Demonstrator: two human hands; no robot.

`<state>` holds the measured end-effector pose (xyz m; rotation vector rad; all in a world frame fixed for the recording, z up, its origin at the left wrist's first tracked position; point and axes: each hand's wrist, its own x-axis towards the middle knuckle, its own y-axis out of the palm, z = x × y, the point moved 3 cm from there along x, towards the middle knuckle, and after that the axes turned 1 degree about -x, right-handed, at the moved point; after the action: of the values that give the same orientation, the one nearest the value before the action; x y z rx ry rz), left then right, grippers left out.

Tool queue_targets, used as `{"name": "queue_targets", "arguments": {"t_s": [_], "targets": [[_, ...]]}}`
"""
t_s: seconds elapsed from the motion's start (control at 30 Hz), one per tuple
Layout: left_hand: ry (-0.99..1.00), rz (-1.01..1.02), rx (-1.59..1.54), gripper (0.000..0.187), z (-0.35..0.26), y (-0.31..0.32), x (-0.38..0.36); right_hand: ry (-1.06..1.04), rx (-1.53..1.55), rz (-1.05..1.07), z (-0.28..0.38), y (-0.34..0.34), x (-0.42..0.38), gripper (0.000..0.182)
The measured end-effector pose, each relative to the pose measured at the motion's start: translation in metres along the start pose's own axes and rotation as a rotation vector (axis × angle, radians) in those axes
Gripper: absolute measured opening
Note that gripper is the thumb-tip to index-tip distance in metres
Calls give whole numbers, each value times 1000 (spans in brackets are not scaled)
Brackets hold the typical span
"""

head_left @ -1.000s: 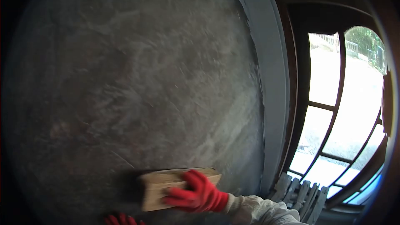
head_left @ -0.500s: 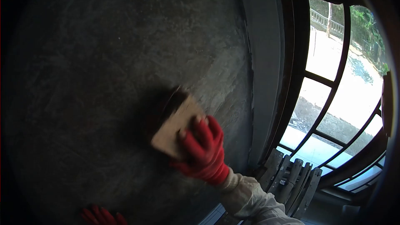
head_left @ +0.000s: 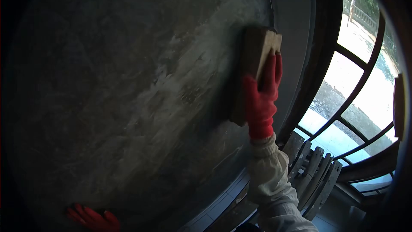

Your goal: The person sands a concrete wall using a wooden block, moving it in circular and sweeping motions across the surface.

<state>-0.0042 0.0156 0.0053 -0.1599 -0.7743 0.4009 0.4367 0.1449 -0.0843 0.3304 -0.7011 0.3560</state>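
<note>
My right hand (head_left: 262, 99), in a red glove with bare fingertips, grips a rectangular tan block (head_left: 254, 51) with a darker side. The block is held up against the rough grey wall (head_left: 128, 77), close to its right-hand edge; my fingers lie along its back, and the grip side is partly hidden. At the lower left, my left hand (head_left: 93, 218), also in a red glove, rests against the wall with its fingers stretched out and nothing in them. A pale, streaky patch runs diagonally across the wall left of the block.
Right of the wall is a smooth grey strip (head_left: 292, 38), then a dark-framed window (head_left: 365, 68) with bright ground and greenery outside. Below the window are weathered wooden slats (head_left: 315, 167). Pale tiles (head_left: 219, 202) show at the wall's foot.
My right hand has moved the block up and to the right along the wall, turning it more upright. My left hand shows a little lower and further left as the view shifts.
</note>
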Motion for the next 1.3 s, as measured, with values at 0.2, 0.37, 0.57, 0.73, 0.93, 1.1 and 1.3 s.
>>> {"name": "queue_targets", "arguments": {"t_s": [0.2,0.37,0.57,0.73,0.93,1.1,1.3], "targets": [[-18,50,68,56,3,5,-7,-560,79,303,30,-9,-197,79],[-28,60,54,56,2,7,-7,209,-95,270,-100,-40,-221,85],[-23,61,49,56,3,7,-10,133,54,11,-57,-11,-28,70],[-17,55,77,56,4,6,-8,-392,-8,248,71,-4,-92,78],[-36,56,43,57,2,9,-8,-328,-14,341,-50,-31,-205,86],[-38,87,31,58,7,11,-19,181,-38,49,-110,-19,-51,67],[-19,65,3,59,5,11,-17,-312,37,76,59,12,-5,77]]}}
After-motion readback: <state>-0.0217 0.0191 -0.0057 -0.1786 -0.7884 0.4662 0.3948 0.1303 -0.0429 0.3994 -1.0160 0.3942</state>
